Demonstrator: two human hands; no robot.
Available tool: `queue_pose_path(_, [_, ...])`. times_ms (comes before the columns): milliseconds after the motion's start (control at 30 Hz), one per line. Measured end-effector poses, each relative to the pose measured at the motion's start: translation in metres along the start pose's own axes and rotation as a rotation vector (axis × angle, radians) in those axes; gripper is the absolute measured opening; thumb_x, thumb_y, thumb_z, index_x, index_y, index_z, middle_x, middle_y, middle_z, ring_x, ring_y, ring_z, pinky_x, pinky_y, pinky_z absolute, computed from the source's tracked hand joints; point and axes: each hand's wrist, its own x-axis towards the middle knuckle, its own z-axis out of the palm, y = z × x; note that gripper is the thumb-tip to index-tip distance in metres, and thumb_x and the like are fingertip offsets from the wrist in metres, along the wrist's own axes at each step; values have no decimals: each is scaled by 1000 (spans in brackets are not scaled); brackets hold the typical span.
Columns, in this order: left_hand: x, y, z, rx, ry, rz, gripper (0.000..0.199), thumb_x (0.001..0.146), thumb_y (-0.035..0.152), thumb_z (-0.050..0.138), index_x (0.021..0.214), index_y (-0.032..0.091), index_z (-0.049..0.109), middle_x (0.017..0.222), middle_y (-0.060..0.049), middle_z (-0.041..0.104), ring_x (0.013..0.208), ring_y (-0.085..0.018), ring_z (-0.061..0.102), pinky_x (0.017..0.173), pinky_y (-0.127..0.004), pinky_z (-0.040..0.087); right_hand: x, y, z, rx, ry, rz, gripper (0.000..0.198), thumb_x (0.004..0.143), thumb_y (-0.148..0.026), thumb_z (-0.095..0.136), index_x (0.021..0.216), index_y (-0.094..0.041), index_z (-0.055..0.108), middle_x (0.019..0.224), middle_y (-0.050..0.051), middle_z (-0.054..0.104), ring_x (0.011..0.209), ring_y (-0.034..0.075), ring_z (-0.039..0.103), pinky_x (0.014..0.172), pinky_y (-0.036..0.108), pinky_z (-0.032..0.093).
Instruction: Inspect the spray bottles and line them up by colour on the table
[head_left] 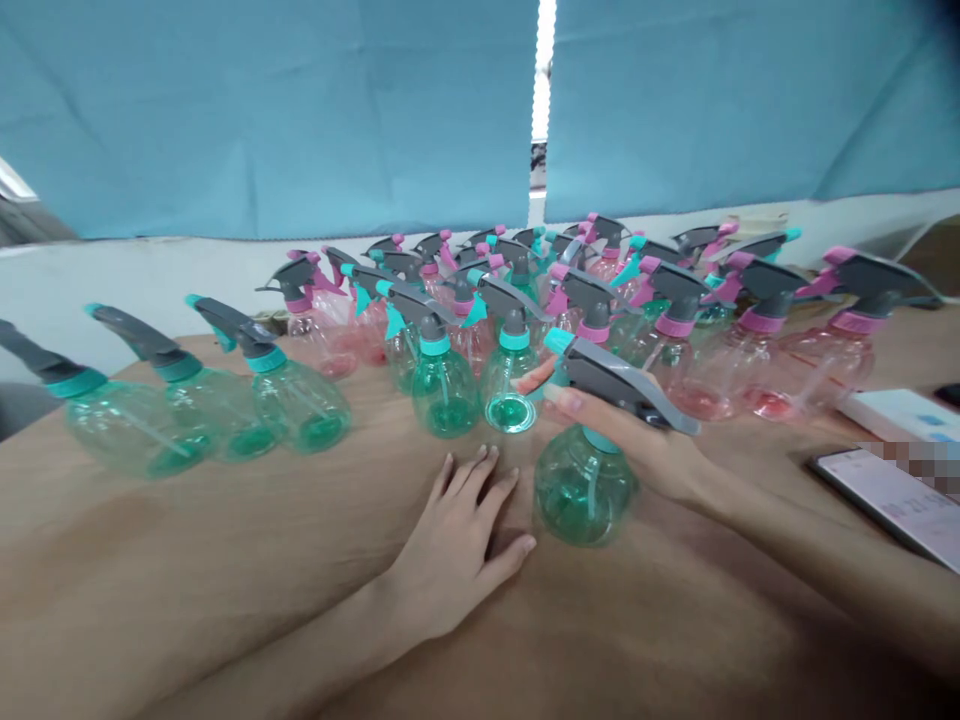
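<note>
My right hand (630, 430) is closed around the neck of a green spray bottle (581, 490) with a grey and turquoise trigger head. The bottle is roughly upright, low over the table or touching it; I cannot tell which. My left hand (469, 530) lies palm down on the wooden table (300, 580), its fingers spread and nothing in it. It rests just left of the held bottle. Beyond my left fingertips stand two more green spray bottles (445, 390), upright side by side.
Three green spray bottles (300, 400) stand at the left. Several pink spray bottles (810, 360) and green ones crowd the back and right. A phone (892, 495) and a white box (900, 415) lie at the right. A blue curtain (300, 120) hangs behind the table.
</note>
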Motion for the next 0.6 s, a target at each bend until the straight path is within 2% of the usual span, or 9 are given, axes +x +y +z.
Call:
queue_pose_path(100, [-1,0,1,-6,8,-1,55,94,49,48,136,14,44,145,-17,40,137,-31,30,111,-56,21,-2,2,2,26,25,41,23,83,-43,62,101,-27,64,97,0,69,89,20,64,82,36,50])
queue_pose_path(233, [0,-1,3,0,6,2,55,94,49,49,136,13,44,145,-18,40,137,-31,31,111,-55,20,-5,3,3,-76,98,125,28,78,-46,66,99,-28,68,76,0,68,81,22,64,75,38,52])
queue_pose_path(333, [0,-1,3,5,12,2,55,94,49,48,135,13,45,145,-18,40,137,-31,31,111,-55,21,-7,2,1,-124,121,82,30,75,-48,69,96,-27,68,75,0,65,69,19,61,63,34,51])
queue_pose_path(433, [-1,0,3,5,23,3,54,95,49,47,135,13,45,144,-17,41,136,-32,32,110,-56,21,-11,1,-4,-177,129,36,47,71,-48,73,113,-30,62,78,-1,64,66,18,60,59,32,50])
queue_pose_path(500, [-1,0,2,6,21,6,55,95,49,47,136,13,44,144,-18,41,136,-31,32,110,-56,22,-16,1,-9,-232,112,12,61,68,-47,76,124,-33,55,91,0,66,76,20,63,65,34,52])
queue_pose_path(600, [0,-1,2,10,24,10,56,95,49,47,136,12,45,144,-19,40,136,-31,32,110,-55,22,-26,-1,-19,-300,70,16,69,66,-44,78,129,-34,50,120,2,63,105,27,61,82,39,52])
